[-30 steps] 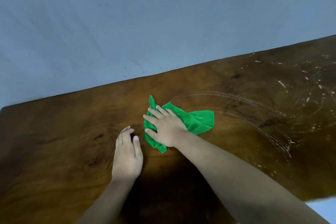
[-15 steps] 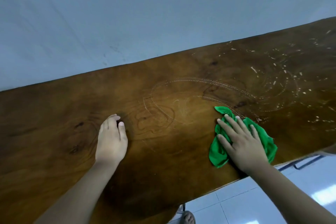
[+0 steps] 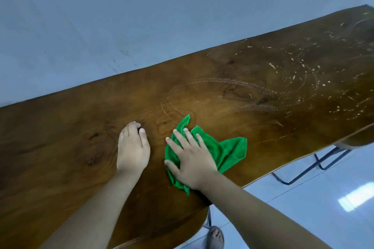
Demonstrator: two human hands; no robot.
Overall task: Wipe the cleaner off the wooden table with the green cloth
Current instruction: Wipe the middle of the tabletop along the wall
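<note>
Two hands I see flat on the wooden table (image 3: 60,147) | right hand (image 3: 192,159) spread open, palm pressing the green cloth (image 3: 228,153) near the front edge, gripping nothing | left hand (image 3: 132,147) beside it, fingers together, empty | farther right, white cleaner streaks (image 3: 293,75) across the wood.

A long wooden table (image 3: 60,143) with a dark brown, glossy top and swirling grain, running from the lower left to the upper right. A bright green cloth (image 3: 226,151), crumpled and unevenly spread, lies flat on the table close to its near edge, about midway along the visible length. One pointed corner sticks out toward the far edge, another toward the near edge. Whitish cleaner (image 3: 299,75) remains as specks and thin curved streaks across the right-hand part of the table, reaching toward the far right corner, with faint arcs just beyond the cloth
</note>
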